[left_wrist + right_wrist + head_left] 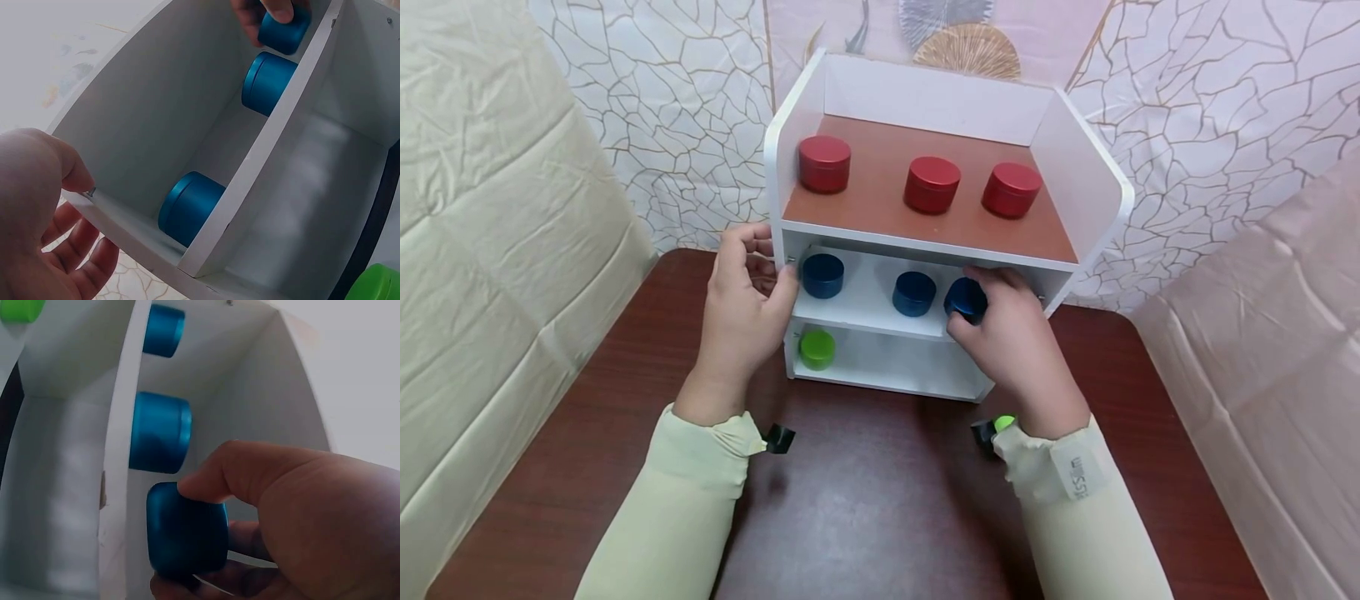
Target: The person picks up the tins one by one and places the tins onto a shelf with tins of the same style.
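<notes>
My right hand (1011, 337) pinches a round blue tin (187, 531) between thumb and fingers at the right end of the middle shelf. Two more blue tins, a left one (823, 277) and a central one (913, 294), stand on that same shelf. At the unit's left side, my left hand (741, 304) grips the side panel of the white shelf unit (880, 386), its thumb on the front edge and its fingers around the outside. In the left wrist view the thumb presses by a small metal pin (89, 192).
Three red tins (932, 184) stand on the brown top board. A green tin (817, 349) sits at the left of the bottom shelf. Another green piece (1003, 423) shows beside the right wrist's camera. The unit stands on a dark red table (850, 517) before a patterned wall.
</notes>
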A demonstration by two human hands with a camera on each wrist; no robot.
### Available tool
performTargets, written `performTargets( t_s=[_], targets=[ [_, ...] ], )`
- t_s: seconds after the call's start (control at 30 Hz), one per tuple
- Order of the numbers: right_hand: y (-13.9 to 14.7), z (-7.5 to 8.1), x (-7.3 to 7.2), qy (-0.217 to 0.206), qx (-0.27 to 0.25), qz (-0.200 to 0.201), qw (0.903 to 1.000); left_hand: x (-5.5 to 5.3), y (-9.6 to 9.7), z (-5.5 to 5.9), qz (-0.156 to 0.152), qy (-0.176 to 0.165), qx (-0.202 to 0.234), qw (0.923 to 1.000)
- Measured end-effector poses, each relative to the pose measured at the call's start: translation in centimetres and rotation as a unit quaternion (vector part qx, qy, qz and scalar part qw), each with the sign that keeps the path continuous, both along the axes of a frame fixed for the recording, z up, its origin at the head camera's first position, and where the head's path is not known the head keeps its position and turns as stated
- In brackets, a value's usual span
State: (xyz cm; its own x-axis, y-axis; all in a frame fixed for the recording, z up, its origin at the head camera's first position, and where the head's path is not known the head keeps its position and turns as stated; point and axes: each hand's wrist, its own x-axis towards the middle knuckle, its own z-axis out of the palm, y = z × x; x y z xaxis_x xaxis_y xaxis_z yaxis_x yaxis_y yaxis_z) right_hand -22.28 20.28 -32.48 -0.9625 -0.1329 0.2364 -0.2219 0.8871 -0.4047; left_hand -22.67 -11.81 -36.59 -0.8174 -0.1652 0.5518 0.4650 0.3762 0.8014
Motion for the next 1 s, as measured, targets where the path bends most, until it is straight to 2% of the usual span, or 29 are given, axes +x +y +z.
performTargets(
  t_s=[0.27,0.47,1.0],
  targets=[
    [-0.1,-0.4,-1.7,-0.033,-0.003,-0.016,0.9993,0.0,0.0,0.0,0.002,-0.003,-0.001,1.0000],
    [0.2,-0.6,-2.4,-0.031,-0.008,-0.009,0.9994,0.0,0.0,0.0,0.001,-0.001,-0.001,1.0000],
    [0.1,-0.4,-2.8,-0.039,0.006,-0.006,0.9992,-0.1,0.0,0.0,-0.003,0.002,0.003,1.0000]
  ],
)
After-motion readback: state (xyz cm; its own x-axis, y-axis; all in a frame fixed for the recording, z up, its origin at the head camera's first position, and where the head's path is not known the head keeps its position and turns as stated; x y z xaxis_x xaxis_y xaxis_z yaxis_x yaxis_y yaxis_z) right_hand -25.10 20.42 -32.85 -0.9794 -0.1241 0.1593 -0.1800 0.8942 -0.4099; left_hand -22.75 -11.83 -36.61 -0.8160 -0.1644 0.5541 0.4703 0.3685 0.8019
